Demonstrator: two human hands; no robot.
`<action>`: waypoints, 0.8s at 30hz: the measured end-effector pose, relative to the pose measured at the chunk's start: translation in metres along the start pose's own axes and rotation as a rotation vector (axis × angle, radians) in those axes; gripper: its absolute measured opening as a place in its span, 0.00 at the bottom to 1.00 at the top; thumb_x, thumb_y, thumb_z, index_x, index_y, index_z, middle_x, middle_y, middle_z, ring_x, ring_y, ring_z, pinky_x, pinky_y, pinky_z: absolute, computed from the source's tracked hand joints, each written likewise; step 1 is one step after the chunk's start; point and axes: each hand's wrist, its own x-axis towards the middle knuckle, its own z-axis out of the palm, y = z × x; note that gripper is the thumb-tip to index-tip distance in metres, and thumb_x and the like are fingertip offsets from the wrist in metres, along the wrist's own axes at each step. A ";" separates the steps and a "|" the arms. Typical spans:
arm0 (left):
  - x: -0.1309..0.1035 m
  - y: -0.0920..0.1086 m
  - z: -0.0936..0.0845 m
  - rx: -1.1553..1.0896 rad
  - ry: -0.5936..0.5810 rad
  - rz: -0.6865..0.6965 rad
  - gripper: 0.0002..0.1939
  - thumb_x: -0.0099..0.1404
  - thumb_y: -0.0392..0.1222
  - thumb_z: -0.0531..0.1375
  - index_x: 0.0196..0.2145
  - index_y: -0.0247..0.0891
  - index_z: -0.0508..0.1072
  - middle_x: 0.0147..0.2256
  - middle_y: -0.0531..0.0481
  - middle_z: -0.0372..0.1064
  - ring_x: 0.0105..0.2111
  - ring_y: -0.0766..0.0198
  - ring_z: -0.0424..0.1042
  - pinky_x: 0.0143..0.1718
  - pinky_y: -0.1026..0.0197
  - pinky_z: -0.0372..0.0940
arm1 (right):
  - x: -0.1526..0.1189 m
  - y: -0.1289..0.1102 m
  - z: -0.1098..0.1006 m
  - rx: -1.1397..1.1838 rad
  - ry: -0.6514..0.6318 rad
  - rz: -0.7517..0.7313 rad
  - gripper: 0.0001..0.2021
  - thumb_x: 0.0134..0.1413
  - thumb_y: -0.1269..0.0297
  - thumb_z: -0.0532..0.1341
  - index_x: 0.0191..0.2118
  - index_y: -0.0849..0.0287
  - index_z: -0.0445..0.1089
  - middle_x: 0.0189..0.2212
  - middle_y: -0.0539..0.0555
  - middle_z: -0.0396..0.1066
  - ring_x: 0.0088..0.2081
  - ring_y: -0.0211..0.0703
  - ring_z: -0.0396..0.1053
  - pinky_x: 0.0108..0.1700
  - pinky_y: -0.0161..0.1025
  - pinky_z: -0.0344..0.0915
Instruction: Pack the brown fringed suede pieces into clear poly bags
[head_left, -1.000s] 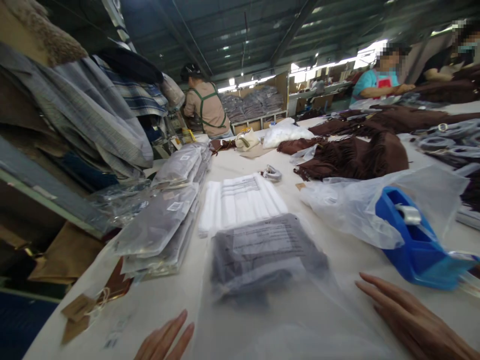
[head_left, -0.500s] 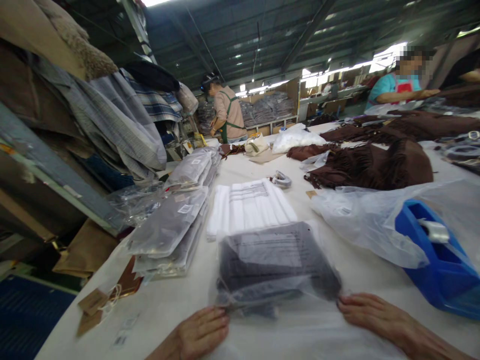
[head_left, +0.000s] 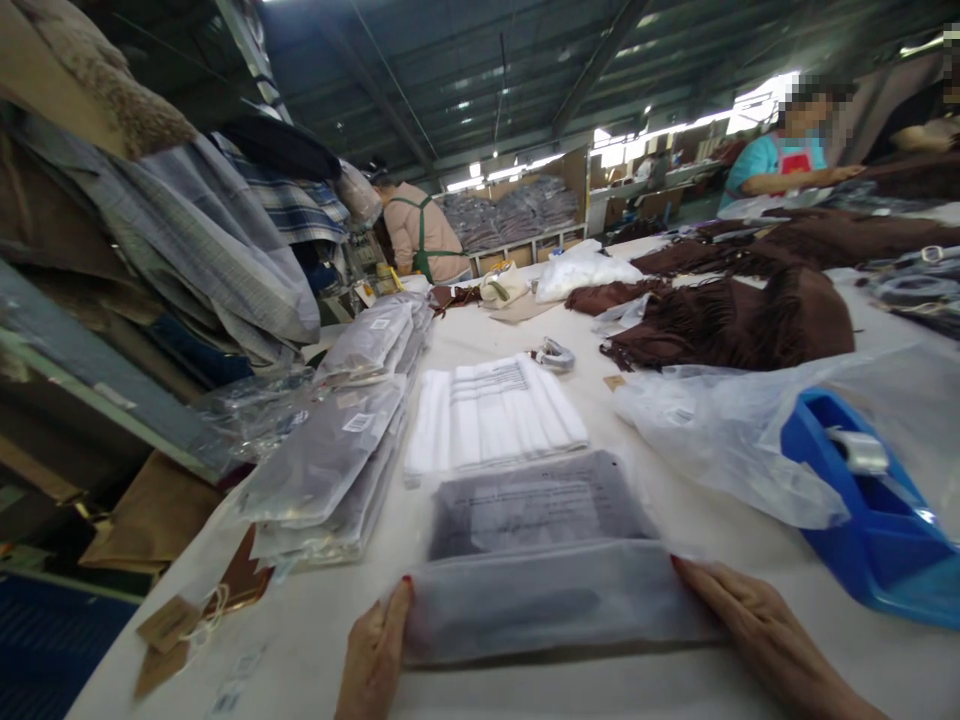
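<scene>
A frosted plastic bag (head_left: pixel 559 610) with printed text lies in front of me, a dark folded fabric piece (head_left: pixel 450 520) inside it. Its near part is folded up over the fabric. My left hand (head_left: pixel 375 645) pinches the folded flap at its left end, thumb along the edge. At the flap's right end, my right hand (head_left: pixel 757 625) grips the other corner, its fingers partly behind the plastic. Just beyond the bag is a stack of white plastic bags (head_left: pixel 495 415).
Bagged grey goods (head_left: pixel 322 450) are piled at left, with brown tags (head_left: pixel 169 625) nearer me. To the right stands a blue tape dispenser (head_left: pixel 862 520) beside loose plastic (head_left: pixel 720 430). Brown fringed fabric (head_left: pixel 750 320) lies farther back. Two co-workers stand beyond.
The bag's loose near end, flat on the table before, is now folded up over the dark fabric. Both hands have turned from lying flat to gripping the flap's ends.
</scene>
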 end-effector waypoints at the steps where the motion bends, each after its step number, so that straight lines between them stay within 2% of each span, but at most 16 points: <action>1: 0.002 0.000 0.001 0.022 0.027 0.021 0.24 0.57 0.60 0.49 0.26 0.38 0.74 0.27 0.47 0.74 0.31 0.57 0.73 0.35 0.63 0.66 | 0.000 0.000 0.003 -0.015 0.031 0.008 0.24 0.49 0.40 0.49 0.22 0.52 0.71 0.24 0.51 0.75 0.29 0.48 0.72 0.32 0.37 0.69; 4: 0.007 -0.002 0.005 0.143 0.089 0.062 0.25 0.59 0.57 0.46 0.33 0.37 0.75 0.32 0.45 0.76 0.35 0.56 0.74 0.34 0.63 0.67 | -0.002 0.004 0.012 -0.086 0.116 0.014 0.24 0.51 0.40 0.48 0.23 0.51 0.70 0.21 0.49 0.73 0.25 0.44 0.71 0.29 0.35 0.67; 7: 0.009 -0.002 0.008 0.413 0.091 0.065 0.21 0.65 0.48 0.44 0.37 0.38 0.74 0.34 0.47 0.76 0.31 0.60 0.74 0.29 0.65 0.65 | -0.006 0.011 0.024 -0.253 0.233 -0.074 0.26 0.55 0.40 0.44 0.22 0.52 0.67 0.18 0.49 0.70 0.21 0.42 0.69 0.25 0.35 0.63; 9: 0.010 0.003 0.011 0.607 0.049 0.092 0.18 0.65 0.37 0.45 0.41 0.40 0.73 0.35 0.48 0.75 0.26 0.62 0.73 0.25 0.64 0.63 | -0.007 0.015 0.032 -0.448 0.334 -0.150 0.28 0.58 0.41 0.40 0.22 0.53 0.65 0.15 0.49 0.66 0.19 0.43 0.67 0.22 0.36 0.60; 11: 0.010 0.010 0.014 0.782 -0.026 0.126 0.19 0.63 0.31 0.46 0.44 0.43 0.72 0.34 0.50 0.75 0.23 0.63 0.72 0.23 0.65 0.60 | -0.007 0.017 0.039 -0.668 0.435 -0.212 0.28 0.61 0.45 0.38 0.23 0.53 0.64 0.12 0.49 0.63 0.17 0.44 0.66 0.20 0.38 0.57; 14: 0.011 0.019 0.015 0.976 -0.113 0.141 0.20 0.65 0.30 0.47 0.47 0.49 0.70 0.33 0.53 0.74 0.25 0.63 0.73 0.22 0.65 0.57 | -0.005 0.015 0.044 -0.878 0.534 -0.305 0.26 0.64 0.52 0.37 0.23 0.55 0.63 0.11 0.49 0.61 0.15 0.44 0.65 0.19 0.37 0.54; 16: 0.012 0.018 0.013 0.998 -0.124 0.099 0.18 0.66 0.32 0.47 0.47 0.47 0.69 0.32 0.52 0.74 0.24 0.61 0.73 0.21 0.64 0.57 | -0.004 0.012 0.044 -0.929 0.567 -0.353 0.25 0.65 0.55 0.38 0.22 0.55 0.63 0.10 0.49 0.61 0.14 0.43 0.64 0.19 0.37 0.53; 17: 0.012 0.017 0.012 0.986 -0.091 0.065 0.15 0.67 0.34 0.47 0.46 0.43 0.70 0.30 0.51 0.73 0.24 0.60 0.73 0.21 0.63 0.58 | -0.003 0.010 0.044 -0.941 0.582 -0.369 0.25 0.65 0.56 0.39 0.22 0.55 0.63 0.10 0.49 0.60 0.14 0.43 0.64 0.19 0.37 0.53; 19: 0.009 0.014 0.009 0.938 0.119 0.084 0.14 0.68 0.41 0.48 0.44 0.33 0.69 0.27 0.46 0.73 0.24 0.57 0.73 0.23 0.61 0.61 | -0.002 0.008 0.043 -0.952 0.608 -0.386 0.25 0.65 0.57 0.39 0.21 0.55 0.62 0.10 0.49 0.60 0.14 0.42 0.63 0.19 0.36 0.52; 20: 0.007 0.015 0.009 0.909 0.285 0.167 0.16 0.68 0.43 0.48 0.45 0.30 0.68 0.29 0.42 0.73 0.27 0.55 0.74 0.26 0.59 0.63 | -0.002 0.007 0.043 -0.951 0.616 -0.394 0.25 0.65 0.58 0.39 0.21 0.55 0.62 0.09 0.49 0.60 0.14 0.42 0.63 0.19 0.36 0.52; 22: -0.001 0.025 0.014 0.834 0.572 0.513 0.21 0.66 0.41 0.51 0.53 0.25 0.61 0.40 0.33 0.72 0.39 0.51 0.72 0.36 0.54 0.65 | -0.003 0.005 0.043 -0.947 0.626 -0.409 0.25 0.65 0.58 0.39 0.20 0.55 0.62 0.09 0.49 0.60 0.13 0.42 0.62 0.19 0.36 0.51; 23: -0.005 0.034 0.019 0.795 0.616 0.726 0.25 0.65 0.38 0.52 0.57 0.26 0.56 0.46 0.32 0.69 0.47 0.49 0.69 0.43 0.52 0.63 | -0.003 0.005 0.043 -0.945 0.631 -0.411 0.26 0.65 0.58 0.39 0.20 0.55 0.62 0.09 0.49 0.60 0.13 0.42 0.62 0.19 0.36 0.51; 24: -0.009 0.044 0.027 0.759 0.574 0.920 0.29 0.64 0.37 0.53 0.61 0.29 0.50 0.51 0.33 0.65 0.53 0.48 0.63 0.49 0.50 0.60 | -0.003 0.006 0.043 -0.945 0.637 -0.410 0.26 0.65 0.58 0.39 0.20 0.55 0.63 0.09 0.49 0.60 0.13 0.42 0.62 0.19 0.36 0.51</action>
